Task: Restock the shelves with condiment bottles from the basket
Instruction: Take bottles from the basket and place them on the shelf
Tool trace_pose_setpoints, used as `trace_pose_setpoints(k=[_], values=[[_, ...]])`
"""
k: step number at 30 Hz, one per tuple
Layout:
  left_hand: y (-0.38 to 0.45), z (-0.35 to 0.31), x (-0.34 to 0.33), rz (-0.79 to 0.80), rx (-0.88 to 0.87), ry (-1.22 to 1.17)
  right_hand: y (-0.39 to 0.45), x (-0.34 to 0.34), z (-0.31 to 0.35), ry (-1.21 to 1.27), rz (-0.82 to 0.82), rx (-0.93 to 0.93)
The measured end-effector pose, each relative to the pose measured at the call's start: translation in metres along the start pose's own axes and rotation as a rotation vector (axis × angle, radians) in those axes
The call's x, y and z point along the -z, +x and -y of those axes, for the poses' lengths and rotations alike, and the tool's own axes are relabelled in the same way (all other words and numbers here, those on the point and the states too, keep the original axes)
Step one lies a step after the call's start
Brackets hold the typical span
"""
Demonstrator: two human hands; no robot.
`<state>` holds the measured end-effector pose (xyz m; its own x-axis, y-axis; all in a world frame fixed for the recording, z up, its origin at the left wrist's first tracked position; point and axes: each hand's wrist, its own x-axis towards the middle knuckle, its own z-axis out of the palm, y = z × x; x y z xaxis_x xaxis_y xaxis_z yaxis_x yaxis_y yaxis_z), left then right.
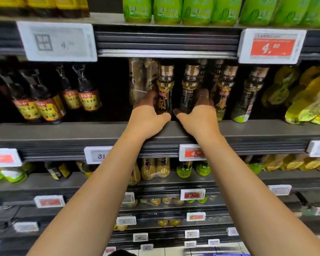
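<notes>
Two bare arms reach up to a dark shelf (81, 132) in a shop. Each hand has hold of one tall bottle that stands on this shelf.

The left hand (148, 115) is wrapped around the left bottle (165, 89). Its fingers go behind the bottle on the left side and its thumb lies low in front. The right hand (198, 117) is wrapped around the right bottle (189, 87). Its fingers curl around the right side and its thumb points in toward the other thumb. A thin band shows on one finger of the right hand.

Both bottles stand straight up, with their long way going from the shelf up to the caps on top. They stand side by side, very near each other, a little way back from the front edge of the shelf. Each one is slim and clear, with yellow oil inside, a dark label with writing down the front, and a shiny brown cap (166, 70).

More bottles of the same kind (227, 89) stand just to the right and behind. Dark bottles with red and yellow labels (50, 108) stand well apart to the left. Yellow-green bottles (303, 100) lean far to the right. A red price tag (272, 47) hangs on the shelf above, and green bottles (196, 10) stand on top of that one.
</notes>
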<state>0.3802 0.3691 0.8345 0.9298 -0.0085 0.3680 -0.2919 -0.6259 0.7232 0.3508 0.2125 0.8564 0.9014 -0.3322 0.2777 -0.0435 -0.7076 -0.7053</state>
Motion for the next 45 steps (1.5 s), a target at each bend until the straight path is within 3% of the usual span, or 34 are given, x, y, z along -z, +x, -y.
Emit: trace_pose_setpoints(k=[11, 18, 23, 27, 31, 39, 45], values=[[0.005, 0.005, -0.003, -0.015, -0.006, -0.023, 0.001, 0.001, -0.017, 0.248, -0.016, -0.047], [0.002, -0.001, 0.000, -0.015, -0.018, -0.033, -0.003, 0.005, -0.011, 0.085, 0.006, 0.021], [-0.025, -0.025, 0.006, -0.401, -0.144, 0.086, -0.019, 0.023, -0.023, 0.044, -0.038, 0.059], [-0.049, -0.054, -0.019, -0.239, -0.264, 0.080, -0.024, 0.044, -0.045, 0.021, -0.184, 0.047], [-0.055, -0.072, -0.045, -0.205, -0.180, 0.153, -0.018, 0.053, -0.055, -0.036, -0.247, 0.030], [-0.038, -0.078, -0.066, -0.175, 0.009, 0.274, 0.010, 0.048, -0.057, -0.028, -0.146, -0.005], [-0.037, -0.082, -0.068, -0.211, -0.095, 0.343, 0.015, 0.043, -0.064, 0.031, -0.137, 0.018]])
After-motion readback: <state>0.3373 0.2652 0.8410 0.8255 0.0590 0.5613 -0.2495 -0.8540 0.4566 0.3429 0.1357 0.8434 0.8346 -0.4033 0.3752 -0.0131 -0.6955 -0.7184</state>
